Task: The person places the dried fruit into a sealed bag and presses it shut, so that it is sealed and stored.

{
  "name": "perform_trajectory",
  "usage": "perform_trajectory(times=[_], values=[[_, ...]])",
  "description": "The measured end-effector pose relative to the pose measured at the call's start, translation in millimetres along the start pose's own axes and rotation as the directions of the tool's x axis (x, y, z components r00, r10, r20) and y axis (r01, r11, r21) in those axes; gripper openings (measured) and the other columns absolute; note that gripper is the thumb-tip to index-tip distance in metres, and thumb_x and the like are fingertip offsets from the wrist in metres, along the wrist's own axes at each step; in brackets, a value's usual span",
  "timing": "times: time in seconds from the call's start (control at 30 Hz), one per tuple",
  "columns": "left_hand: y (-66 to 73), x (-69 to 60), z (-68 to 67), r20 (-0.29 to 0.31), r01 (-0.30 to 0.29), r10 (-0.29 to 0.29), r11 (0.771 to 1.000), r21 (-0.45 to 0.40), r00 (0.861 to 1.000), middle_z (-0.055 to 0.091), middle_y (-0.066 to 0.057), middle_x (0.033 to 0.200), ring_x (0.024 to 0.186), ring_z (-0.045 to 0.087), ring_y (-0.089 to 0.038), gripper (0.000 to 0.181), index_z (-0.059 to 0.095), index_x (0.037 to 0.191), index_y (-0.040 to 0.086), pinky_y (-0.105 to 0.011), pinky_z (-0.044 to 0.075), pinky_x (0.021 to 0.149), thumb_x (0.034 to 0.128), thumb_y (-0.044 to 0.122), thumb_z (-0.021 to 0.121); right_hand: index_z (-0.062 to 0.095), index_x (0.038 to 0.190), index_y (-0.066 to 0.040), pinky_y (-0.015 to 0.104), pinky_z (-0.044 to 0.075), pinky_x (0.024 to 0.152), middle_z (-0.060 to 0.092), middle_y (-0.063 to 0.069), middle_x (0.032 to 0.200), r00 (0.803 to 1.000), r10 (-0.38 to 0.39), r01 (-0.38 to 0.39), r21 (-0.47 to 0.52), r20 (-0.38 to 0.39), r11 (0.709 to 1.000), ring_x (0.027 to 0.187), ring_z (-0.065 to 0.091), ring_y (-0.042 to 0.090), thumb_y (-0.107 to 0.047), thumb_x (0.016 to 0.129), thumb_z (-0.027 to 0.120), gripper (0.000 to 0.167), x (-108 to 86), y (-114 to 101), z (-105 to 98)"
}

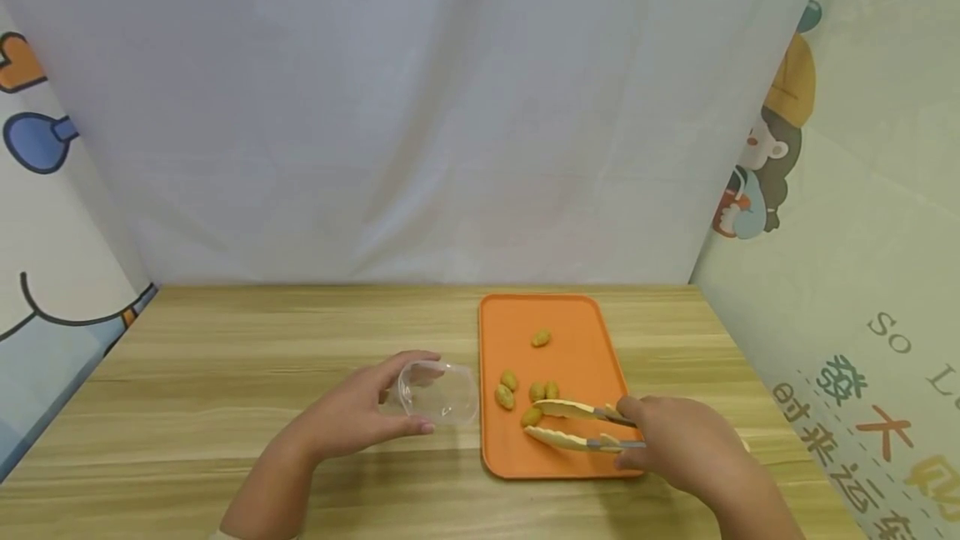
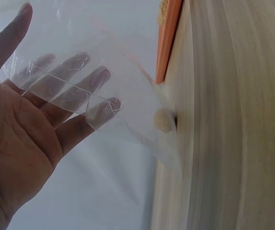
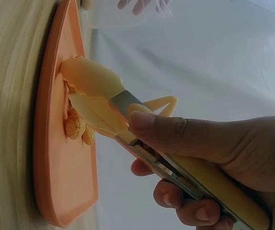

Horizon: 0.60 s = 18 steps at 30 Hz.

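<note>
My left hand (image 1: 365, 412) holds a clear plastic container (image 1: 441, 394) by its sides, left of the orange tray (image 1: 573, 323). A pale round piece (image 2: 163, 120) shows through its lower part in the left wrist view. With thumb and fingers, my right hand (image 1: 682, 444) grips tongs (image 1: 570, 441) with yellow, scalloped tips. Those tips lie low over the tray, either side of one brown, wrinkled, nut-like piece (image 1: 531, 417); whether they pinch it I cannot tell. Two more pieces (image 1: 537, 392) sit just beyond it.
Two other nut-like pieces (image 1: 505, 396) lie by the tray's left edge, and one (image 1: 541, 337) sits farther back. The tray rests on a wood-grain table (image 1: 300, 332). A pale curtain (image 1: 300, 123) rises behind, and a printed sheet (image 1: 840, 273) hangs at the right.
</note>
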<state>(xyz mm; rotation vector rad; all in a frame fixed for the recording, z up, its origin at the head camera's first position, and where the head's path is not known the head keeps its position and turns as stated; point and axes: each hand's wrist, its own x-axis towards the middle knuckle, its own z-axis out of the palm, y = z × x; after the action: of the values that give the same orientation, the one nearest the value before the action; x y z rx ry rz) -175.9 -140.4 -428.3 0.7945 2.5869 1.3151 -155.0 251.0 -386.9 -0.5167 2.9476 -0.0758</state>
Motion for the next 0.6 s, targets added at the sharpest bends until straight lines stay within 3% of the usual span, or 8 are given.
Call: perform_trajectory(times=[0.4,0.6], values=[[-2.9,1.4,-0.4,0.001,-0.010,0.010,1.000,-0.009,1.000,0.060,0.011,0.133,0.124,0.058,-0.021,0.064,0.043,0.139,0.043,-0.056,0.043,0.100,0.0830,0.053,0.073,0.055,0.085,-0.026,0.030,0.039,0.053,0.052,-0.018,0.067,1.000,-0.002,0.002,0.014,0.000,1.000,0.057,0.043,0.009,-0.044,0.069,0.083,0.037,0.9,-1.6,-2.7],[-2.9,1.2,-0.4,-0.006,-0.012,0.012,1.000,-0.001,1.000,0.061,0.012,0.132,0.123,0.058,-0.019,0.064,0.043,0.138,0.043,-0.056,0.044,0.100,0.0828,0.053,0.073,0.057,0.091,-0.027,0.030,0.039,0.052,0.053,-0.018,0.070,1.000,0.012,-0.013,0.019,0.008,1.000,0.057,0.044,0.009,-0.046,0.072,0.082,0.036,0.6,-1.7,-6.8]])
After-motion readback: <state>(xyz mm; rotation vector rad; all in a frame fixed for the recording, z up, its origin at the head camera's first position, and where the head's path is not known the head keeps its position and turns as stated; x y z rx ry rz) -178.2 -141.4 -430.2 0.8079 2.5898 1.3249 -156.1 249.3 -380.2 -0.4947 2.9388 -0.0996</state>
